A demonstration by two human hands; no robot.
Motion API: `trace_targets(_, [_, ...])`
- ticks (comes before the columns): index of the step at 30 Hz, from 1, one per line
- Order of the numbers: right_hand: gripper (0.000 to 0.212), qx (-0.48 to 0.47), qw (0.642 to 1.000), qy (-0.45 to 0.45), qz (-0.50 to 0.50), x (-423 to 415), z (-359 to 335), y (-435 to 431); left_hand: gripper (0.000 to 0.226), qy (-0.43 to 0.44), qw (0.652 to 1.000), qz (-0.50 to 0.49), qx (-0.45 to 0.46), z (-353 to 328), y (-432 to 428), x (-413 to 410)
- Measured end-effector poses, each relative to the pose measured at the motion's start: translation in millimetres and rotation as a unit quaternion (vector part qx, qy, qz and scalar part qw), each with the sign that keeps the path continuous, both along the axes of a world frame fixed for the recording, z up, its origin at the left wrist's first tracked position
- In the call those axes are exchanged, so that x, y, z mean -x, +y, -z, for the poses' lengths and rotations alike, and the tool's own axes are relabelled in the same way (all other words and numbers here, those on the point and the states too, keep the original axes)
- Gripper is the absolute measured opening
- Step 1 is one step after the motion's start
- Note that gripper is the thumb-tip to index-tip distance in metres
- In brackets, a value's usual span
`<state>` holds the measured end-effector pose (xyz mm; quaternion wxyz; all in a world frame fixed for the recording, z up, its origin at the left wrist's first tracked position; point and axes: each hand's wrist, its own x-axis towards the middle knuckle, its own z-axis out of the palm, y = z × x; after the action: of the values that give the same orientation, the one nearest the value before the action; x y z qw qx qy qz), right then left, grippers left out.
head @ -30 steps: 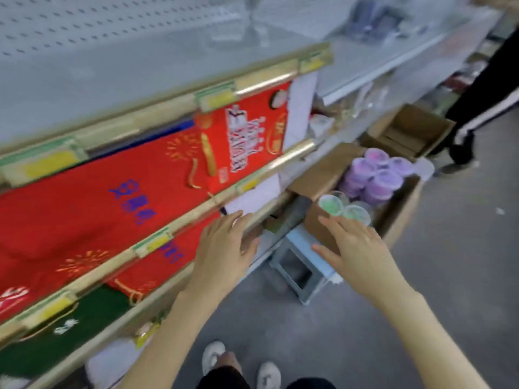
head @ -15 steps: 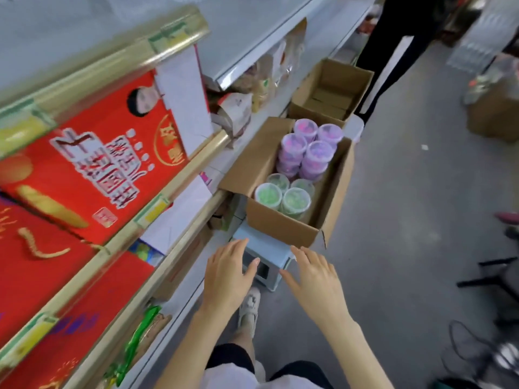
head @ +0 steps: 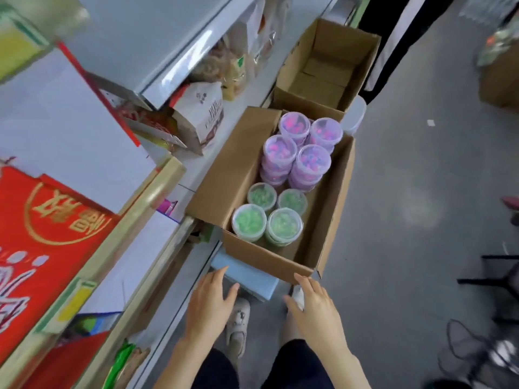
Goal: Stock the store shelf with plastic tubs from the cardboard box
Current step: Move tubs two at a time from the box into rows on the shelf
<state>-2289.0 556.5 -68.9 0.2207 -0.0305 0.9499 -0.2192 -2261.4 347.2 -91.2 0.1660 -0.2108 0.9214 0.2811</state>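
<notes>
An open cardboard box (head: 241, 161) rests on a pale blue stool (head: 247, 273) beside the store shelf (head: 157, 51). Inside it, stacks of clear tubs with purple and pink contents (head: 297, 153) fill the far half. Clear tubs with green contents (head: 266, 217) stand in the near half. My left hand (head: 209, 304) hovers just short of the stool's near edge, fingers straight, holding nothing. My right hand (head: 316, 307) hangs below the box's near right corner, fingers relaxed and empty.
A second, empty cardboard box (head: 323, 66) sits beyond the first. Red gift boxes (head: 42, 234) fill the shelves at left, and bagged goods (head: 224, 71) lie on a lower shelf. A person in dark trousers (head: 393, 37) stands at the far end. Grey floor spreads right.
The view has swung from the shelf's red boxes down to the box of tubs. Both hands came off the shelf and now hover near the stool and box front.
</notes>
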Motion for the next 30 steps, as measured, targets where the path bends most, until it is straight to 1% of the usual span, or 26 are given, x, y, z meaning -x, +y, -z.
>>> trace_targets(4, [0.054, 0.014, 0.997, -0.072, -0.009, 46.4, 41.7, 7.3, 0.053, -0.047, 0.995, -0.085, -0.037, 40.6, 15.9, 34.6])
trace_targets(7, [0.059, 0.022, 0.992, -0.119, -0.039, 86.2, 64.1, 17.6, 0.051, -0.067, 0.982, -0.163, -0.068, 63.6, 37.2, 59.4])
trace_targets(11, [0.060, 0.028, 0.985, -0.148, -0.083, 142.0, 90.3, 27.8, 0.043, -0.063, 0.942, -0.295, -0.143, 87.3, 69.2, 99.1])
trace_targets(13, [0.057, 0.031, 0.984, -0.152, -0.084, 165.5, 104.4, 29.2, 0.041, -0.060, 0.918, -0.350, -0.178, 99.2, 82.4, 120.9])
trace_targets(15, [0.057, 0.047, 0.985, -0.157, -0.058, 184.3, 122.1, 31.4, 0.043, -0.055, 0.888, -0.408, -0.203, 113.1, 94.5, 143.1])
trace_targets(18, [0.061, 0.085, 0.981, -0.171, 0.021, 201.9, 141.8, 34.4, 0.046, -0.038, 0.825, -0.510, -0.240, 130.4, 105.1, 166.3])
trace_targets(21, [0.065, 0.090, 0.973, -0.197, 0.074, 211.5, 157.9, 36.1, 0.050, -0.051, 0.768, -0.579, -0.269, 153.7, 108.7, 176.2])
trace_targets(22, [0.066, 0.092, 0.970, -0.206, 0.090, 213.9, 163.2, 35.9, 0.051, -0.052, 0.740, -0.606, -0.288, 160.2, 109.4, 178.5])
trace_targets(24, [0.070, 0.100, 0.961, -0.228, 0.123, 217.4, 173.5, 34.6, 0.052, -0.040, 0.673, -0.660, -0.333, 168.6, 111.1, 183.8])
trace_targets(25, [0.072, 0.104, 0.954, -0.244, 0.140, 218.6, 178.0, 33.6, 0.053, -0.037, 0.646, -0.678, -0.348, 171.6, 111.8, 186.0])
trace_targets(27, [0.075, 0.115, 0.934, -0.288, 0.180, 220.2, 186.7, 30.2, 0.055, -0.035, 0.624, -0.692, -0.361, 177.6, 113.8, 190.1])
trace_targets(30, [0.073, 0.161, 0.885, -0.352, 0.259, 218.3, 202.5, 22.8, 0.059, -0.011, 0.615, -0.699, -0.364, 185.6, 115.3, 196.7])
